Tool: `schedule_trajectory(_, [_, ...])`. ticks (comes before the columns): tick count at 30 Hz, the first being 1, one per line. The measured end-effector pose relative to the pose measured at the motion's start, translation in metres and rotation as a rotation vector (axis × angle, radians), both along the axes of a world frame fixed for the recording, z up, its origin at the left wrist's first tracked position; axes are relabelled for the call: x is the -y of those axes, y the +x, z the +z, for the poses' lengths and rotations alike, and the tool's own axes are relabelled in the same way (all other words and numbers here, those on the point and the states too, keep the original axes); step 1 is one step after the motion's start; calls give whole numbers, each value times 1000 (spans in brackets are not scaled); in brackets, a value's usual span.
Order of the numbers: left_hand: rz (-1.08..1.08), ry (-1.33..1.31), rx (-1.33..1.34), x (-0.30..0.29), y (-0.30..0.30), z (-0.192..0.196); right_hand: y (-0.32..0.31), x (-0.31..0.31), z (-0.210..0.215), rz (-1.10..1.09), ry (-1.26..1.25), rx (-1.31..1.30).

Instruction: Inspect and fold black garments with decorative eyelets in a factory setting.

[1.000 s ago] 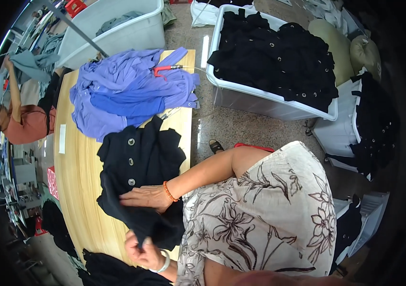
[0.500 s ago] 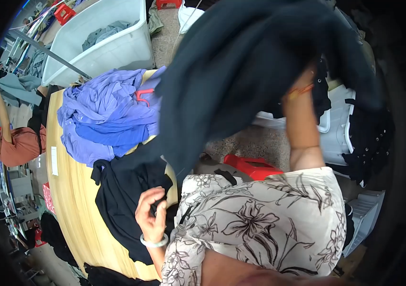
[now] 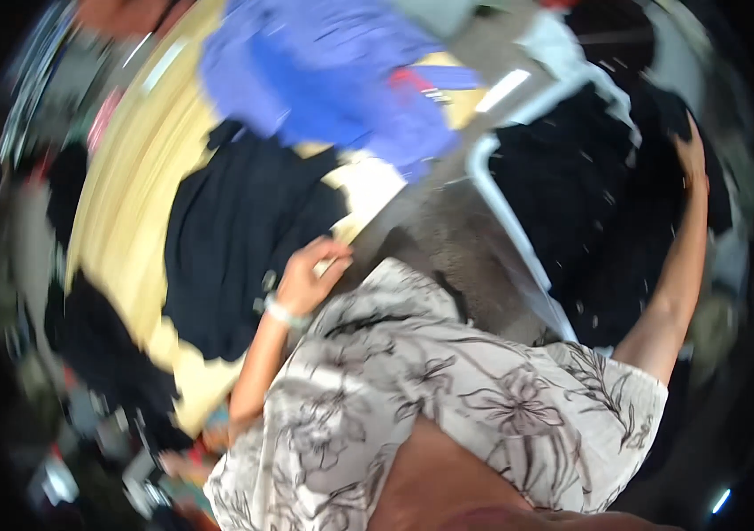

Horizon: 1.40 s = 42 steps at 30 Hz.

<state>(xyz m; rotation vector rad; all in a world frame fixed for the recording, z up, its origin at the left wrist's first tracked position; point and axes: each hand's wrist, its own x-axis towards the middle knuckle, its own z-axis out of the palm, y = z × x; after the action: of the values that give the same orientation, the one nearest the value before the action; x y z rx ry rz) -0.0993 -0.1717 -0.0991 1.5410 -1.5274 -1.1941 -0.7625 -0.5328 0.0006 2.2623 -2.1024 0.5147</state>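
My right arm stretches out to the far right, over a white plastic bin heaped with black garments that show small shiny spots. Dark cloth of a black garment sits between the thumb and fingers of my right hand, though the picture is smeared there. Close to my body, my left hand is bent with fingers curled toward the thumb; whether a small thing is pinched in it I cannot make out. Beside it, on the wooden table, lies another black garment.
A pile of purple-blue garments covers the table's far part, with a red object at its right side. More black cloth hangs at the table's left edge. Speckled floor lies between table and bin.
My view has turned to the right. The dark garment that my right hand held high in front of me has come down over the bin at the right. My left hand stays near my body.
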Motion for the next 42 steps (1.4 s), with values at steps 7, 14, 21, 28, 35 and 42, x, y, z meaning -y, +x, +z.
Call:
schedule_trajectory(7, [554,16,290,-87,41,-36,298,-76,-178,504,556,251])
schedule_trajectory(14, [859,115,939,-188,113,-75,543,-192,-155,1188,482,248])
schedule_trajectory(21, [483,96,1020,-225,121,-94,663,-282,-162,1565,492,371])
schedule_trajectory(28, [467,-146,1020,-238,162,-109,707,-364,-175,1660,587,212])
schedule_trajectory(35, [906,-347,91,-219,209,-32,742,-390,-143,1583,430,260])
schedule_trajectory(42, [1143,-495,272,-209,303,-9,797,-320,-113,1218,-66,218])
